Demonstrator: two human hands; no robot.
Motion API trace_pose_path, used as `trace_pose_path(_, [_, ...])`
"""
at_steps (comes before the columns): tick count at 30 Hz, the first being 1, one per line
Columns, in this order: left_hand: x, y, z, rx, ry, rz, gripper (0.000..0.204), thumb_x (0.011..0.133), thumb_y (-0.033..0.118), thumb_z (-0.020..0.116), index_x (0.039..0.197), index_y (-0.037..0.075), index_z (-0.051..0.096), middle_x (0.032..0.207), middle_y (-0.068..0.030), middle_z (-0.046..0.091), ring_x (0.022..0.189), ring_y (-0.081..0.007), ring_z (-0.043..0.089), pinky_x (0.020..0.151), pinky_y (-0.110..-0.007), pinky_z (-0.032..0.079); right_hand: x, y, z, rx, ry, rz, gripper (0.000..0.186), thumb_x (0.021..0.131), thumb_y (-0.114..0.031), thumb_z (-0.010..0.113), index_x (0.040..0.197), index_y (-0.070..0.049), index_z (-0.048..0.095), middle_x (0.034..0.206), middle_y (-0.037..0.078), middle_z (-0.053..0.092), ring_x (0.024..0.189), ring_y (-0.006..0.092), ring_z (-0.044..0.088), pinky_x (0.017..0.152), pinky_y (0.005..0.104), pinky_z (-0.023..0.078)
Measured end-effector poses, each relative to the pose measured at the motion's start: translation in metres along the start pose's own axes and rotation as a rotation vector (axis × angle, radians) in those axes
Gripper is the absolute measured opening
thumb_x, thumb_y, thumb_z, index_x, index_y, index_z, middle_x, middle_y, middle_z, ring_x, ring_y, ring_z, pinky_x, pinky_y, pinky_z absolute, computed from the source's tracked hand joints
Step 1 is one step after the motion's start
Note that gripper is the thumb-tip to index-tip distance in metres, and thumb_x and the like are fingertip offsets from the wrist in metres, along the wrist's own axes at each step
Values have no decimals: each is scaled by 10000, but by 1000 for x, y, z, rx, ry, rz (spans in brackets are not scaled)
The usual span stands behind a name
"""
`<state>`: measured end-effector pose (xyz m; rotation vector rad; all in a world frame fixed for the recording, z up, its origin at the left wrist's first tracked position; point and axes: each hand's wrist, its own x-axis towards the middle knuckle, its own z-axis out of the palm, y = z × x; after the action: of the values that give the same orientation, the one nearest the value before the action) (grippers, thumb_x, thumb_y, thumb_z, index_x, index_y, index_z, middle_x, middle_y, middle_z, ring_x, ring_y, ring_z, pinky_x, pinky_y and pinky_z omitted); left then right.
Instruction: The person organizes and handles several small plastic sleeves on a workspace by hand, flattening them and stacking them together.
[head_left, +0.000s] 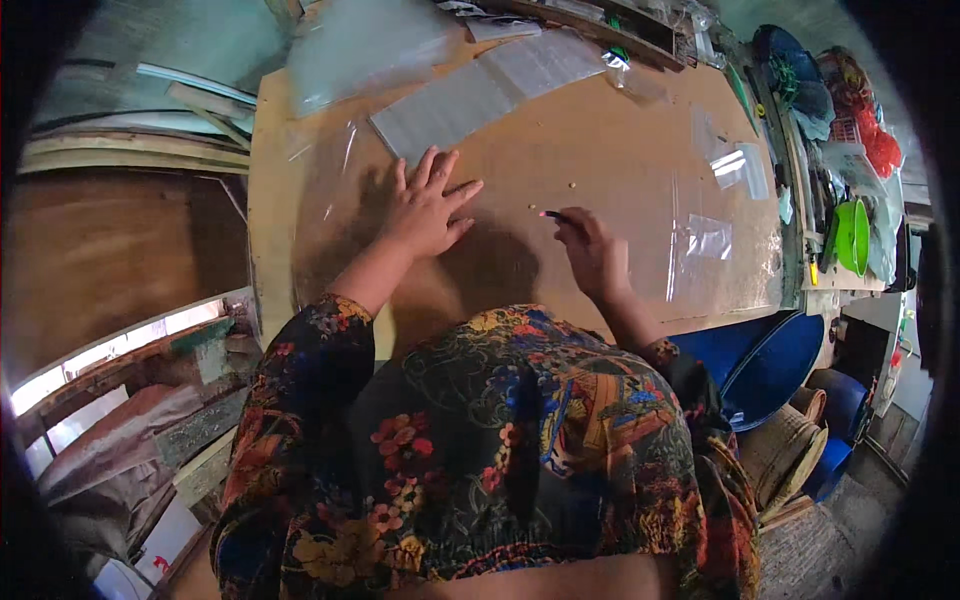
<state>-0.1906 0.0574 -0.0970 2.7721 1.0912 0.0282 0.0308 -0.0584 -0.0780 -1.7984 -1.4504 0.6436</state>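
- Near the table's (620, 130) middle, I see my left hand (425, 210) spread flat, pinning a clear plastic sheet (520, 230).
- Right hand (592, 250) pinches a small dark tool (553, 214), tip on the sheet.
- More clear bags (735, 170) lie toward the right edge.
- Judging progress: sheet looks uncut; most work remains.

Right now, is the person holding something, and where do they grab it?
The right hand pinches a small dark thin tool near its back end. The left hand lies flat on clear plastic sheet, holding nothing.
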Motion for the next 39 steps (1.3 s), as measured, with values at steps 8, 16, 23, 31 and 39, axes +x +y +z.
trace_pose_path(8, [1, -1, -4, -2, 11, 6, 495, 737, 376, 588, 1212, 315, 462, 1379, -101, 229, 1293, -311, 133, 991, -577, 100, 24, -8, 34, -116, -127, -250, 156, 796, -103, 507, 932, -72, 579, 897, 119, 587, 799, 309, 579, 664, 384, 481])
trace_pose_path(16, [1, 3, -15, 33, -121, -43, 572, 680, 291, 651, 1216, 324, 453, 1393, -90, 196, 1300, -304, 116, 1001, -566, 92, 33, 0, 53, -206, -190, -357, 197, 780, -132, 502, 958, -136, 588, 917, 87, 579, 774, 287, 589, 651, 375, 495])
trace_pose_path(23, [1, 2, -12, 12, -108, -29, 680, 624, 253, 675, 1243, 343, 410, 1404, -95, 161, 1301, -305, 109, 982, -586, 128, 36, 16, 63, -307, -202, -436, 194, 765, -142, 509, 938, -119, 591, 865, 84, 578, 755, 277, 588, 630, 366, 493])
trace_pose_path(31, [1, 2, -7, -4, -54, -12, 567, 704, 342, 623, 1235, 320, 427, 1393, -90, 198, 1299, -305, 117, 996, -567, 100, 33, -8, 33, -101, 37, -279, 148, 759, -98, 539, 892, -91, 606, 856, 96, 599, 743, 271, 596, 621, 341, 484])
trace_pose_path(39, [0, -2, 8, -153, 213, 102, 486, 689, 322, 597, 1154, 206, 525, 1351, -97, 281, 1275, -295, 187, 982, -569, 97, -16, 73, -80, 509, 523, 66, 190, 803, -25, 554, 989, 13, 538, 879, 82, 577, 782, 162, 571, 655, 268, 468])
